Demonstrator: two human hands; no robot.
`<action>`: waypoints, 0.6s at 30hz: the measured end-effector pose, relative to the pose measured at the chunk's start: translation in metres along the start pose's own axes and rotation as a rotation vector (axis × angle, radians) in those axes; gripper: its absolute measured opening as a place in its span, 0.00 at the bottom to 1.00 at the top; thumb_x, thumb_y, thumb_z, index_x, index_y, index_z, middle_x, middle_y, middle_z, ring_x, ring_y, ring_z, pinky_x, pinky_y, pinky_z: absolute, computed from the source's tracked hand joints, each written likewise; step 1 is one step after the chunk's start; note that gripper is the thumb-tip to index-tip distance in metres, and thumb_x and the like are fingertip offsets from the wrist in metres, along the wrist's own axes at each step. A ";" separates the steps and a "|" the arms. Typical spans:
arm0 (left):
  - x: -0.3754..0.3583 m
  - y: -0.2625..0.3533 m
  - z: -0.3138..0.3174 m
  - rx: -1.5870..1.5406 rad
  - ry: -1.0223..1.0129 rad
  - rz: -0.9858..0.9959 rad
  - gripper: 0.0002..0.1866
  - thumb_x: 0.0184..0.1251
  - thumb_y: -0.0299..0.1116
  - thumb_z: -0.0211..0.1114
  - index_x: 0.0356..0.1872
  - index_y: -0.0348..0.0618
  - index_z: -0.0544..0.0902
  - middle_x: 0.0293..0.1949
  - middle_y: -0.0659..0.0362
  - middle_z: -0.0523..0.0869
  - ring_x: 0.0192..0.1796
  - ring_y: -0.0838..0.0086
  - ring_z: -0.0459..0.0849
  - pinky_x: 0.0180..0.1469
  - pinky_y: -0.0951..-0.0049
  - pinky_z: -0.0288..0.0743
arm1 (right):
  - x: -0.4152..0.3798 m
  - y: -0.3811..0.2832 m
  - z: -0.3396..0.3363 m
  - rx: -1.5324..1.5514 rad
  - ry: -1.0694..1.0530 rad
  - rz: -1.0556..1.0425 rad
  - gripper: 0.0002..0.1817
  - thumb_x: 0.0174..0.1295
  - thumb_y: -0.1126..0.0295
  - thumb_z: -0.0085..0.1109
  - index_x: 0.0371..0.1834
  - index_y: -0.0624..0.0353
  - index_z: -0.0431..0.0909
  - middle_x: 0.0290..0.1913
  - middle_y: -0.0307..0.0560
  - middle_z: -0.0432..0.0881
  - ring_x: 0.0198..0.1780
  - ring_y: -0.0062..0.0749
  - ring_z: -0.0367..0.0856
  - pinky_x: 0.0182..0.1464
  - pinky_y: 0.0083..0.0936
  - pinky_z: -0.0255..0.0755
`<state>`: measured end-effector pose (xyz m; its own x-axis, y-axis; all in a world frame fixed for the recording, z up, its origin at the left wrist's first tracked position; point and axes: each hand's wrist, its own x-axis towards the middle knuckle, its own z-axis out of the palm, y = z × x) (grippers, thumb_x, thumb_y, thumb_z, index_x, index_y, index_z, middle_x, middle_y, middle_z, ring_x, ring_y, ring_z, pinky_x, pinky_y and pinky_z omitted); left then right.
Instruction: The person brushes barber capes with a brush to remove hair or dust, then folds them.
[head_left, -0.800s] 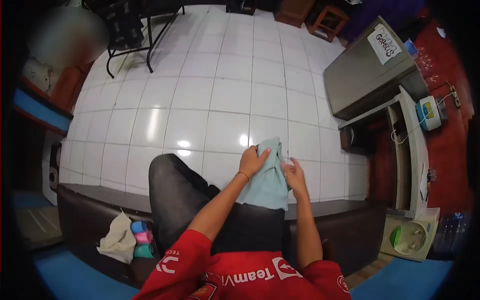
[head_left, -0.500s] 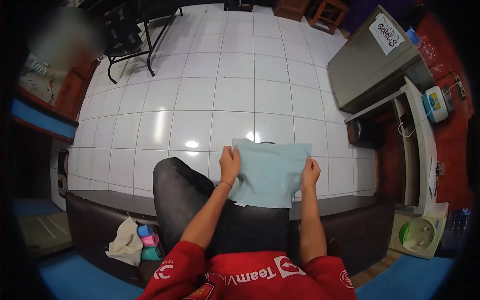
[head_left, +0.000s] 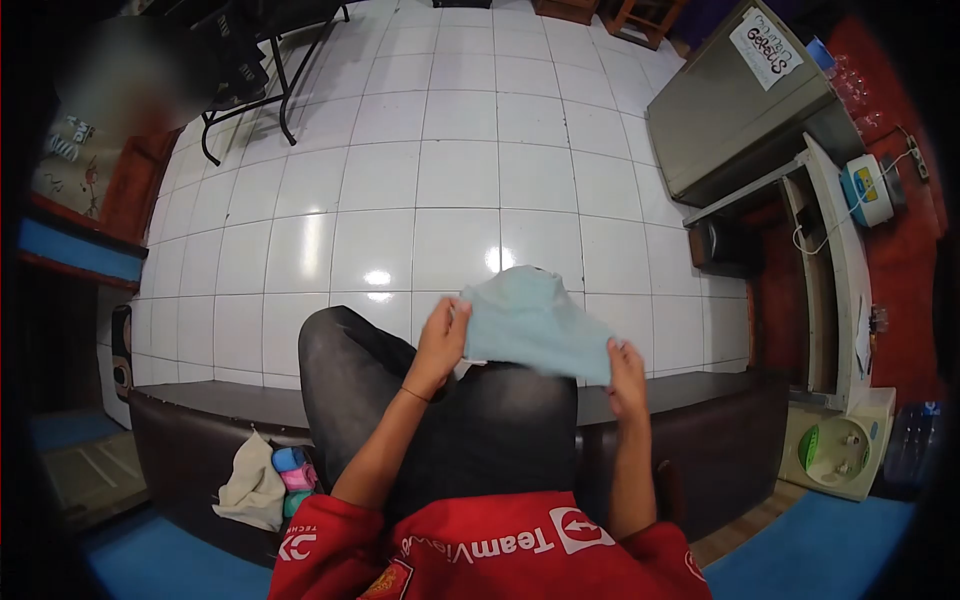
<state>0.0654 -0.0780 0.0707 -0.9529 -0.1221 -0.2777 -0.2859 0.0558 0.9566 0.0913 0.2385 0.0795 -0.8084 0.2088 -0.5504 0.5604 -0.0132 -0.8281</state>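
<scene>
A light blue-green cloth [head_left: 535, 322] is stretched between my two hands above my knees. My left hand [head_left: 440, 342] pinches its left edge, near a small white tag at the lower left of the cloth. The lower right corner is gripped by my right hand [head_left: 627, 378]. The cloth's top bulges upward and its lower edge slants down to the right. Beside me on the dark seat, a cream cloth [head_left: 252, 484] lies against rolled cloths in blue [head_left: 289, 459], pink [head_left: 298, 477] and green.
White floor tiles [head_left: 375, 180] stretch ahead of the brown seat [head_left: 210, 450]. A folding chair [head_left: 285, 95] stands at the upper left. On the right are a grey fridge [head_left: 735, 110], a shelf [head_left: 835, 270] and a water dispenser [head_left: 838, 450].
My right hand has moved down and my left hand slightly left and down. The cloth has gone from a hanging square to a slanted, bunched shape. The view has shifted slightly.
</scene>
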 end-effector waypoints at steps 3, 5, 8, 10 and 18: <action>-0.003 0.073 -0.006 0.076 0.138 0.265 0.16 0.77 0.41 0.56 0.42 0.35 0.76 0.22 0.59 0.72 0.26 0.80 0.67 0.29 0.73 0.65 | -0.009 -0.050 0.018 0.169 0.152 -0.262 0.21 0.72 0.60 0.57 0.61 0.60 0.71 0.29 0.33 0.77 0.20 0.12 0.68 0.15 0.15 0.54; -0.008 0.088 -0.015 -0.002 0.113 0.319 0.14 0.76 0.39 0.58 0.46 0.35 0.74 0.23 0.58 0.75 0.26 0.79 0.70 0.29 0.73 0.66 | -0.050 -0.094 0.031 0.152 0.179 -0.245 0.23 0.72 0.60 0.57 0.64 0.61 0.68 0.29 0.33 0.77 0.19 0.11 0.67 0.13 0.15 0.52; -0.044 0.108 -0.027 0.082 0.153 0.236 0.16 0.75 0.36 0.59 0.53 0.35 0.70 0.24 0.53 0.78 0.24 0.74 0.74 0.28 0.71 0.68 | -0.074 -0.103 0.039 0.144 0.154 -0.354 0.28 0.71 0.62 0.57 0.71 0.59 0.61 0.27 0.38 0.79 0.18 0.11 0.67 0.13 0.14 0.54; -0.064 0.095 -0.036 0.199 0.168 0.211 0.18 0.74 0.34 0.59 0.56 0.35 0.68 0.25 0.51 0.79 0.24 0.72 0.76 0.29 0.70 0.68 | -0.085 -0.080 0.036 0.067 0.132 -0.288 0.28 0.71 0.63 0.57 0.71 0.59 0.61 0.26 0.37 0.79 0.18 0.11 0.67 0.13 0.14 0.54; -0.101 0.010 -0.061 0.513 0.034 0.062 0.25 0.68 0.31 0.64 0.63 0.36 0.68 0.26 0.47 0.80 0.29 0.55 0.81 0.34 0.61 0.73 | -0.096 0.023 0.019 -0.129 0.084 -0.019 0.22 0.67 0.65 0.63 0.62 0.58 0.72 0.22 0.33 0.76 0.17 0.11 0.67 0.14 0.15 0.52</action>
<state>0.1655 -0.1257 0.1134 -0.9683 -0.1343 -0.2106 -0.2497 0.5416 0.8027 0.1785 0.1995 0.1115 -0.8044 0.2891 -0.5190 0.5676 0.1160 -0.8151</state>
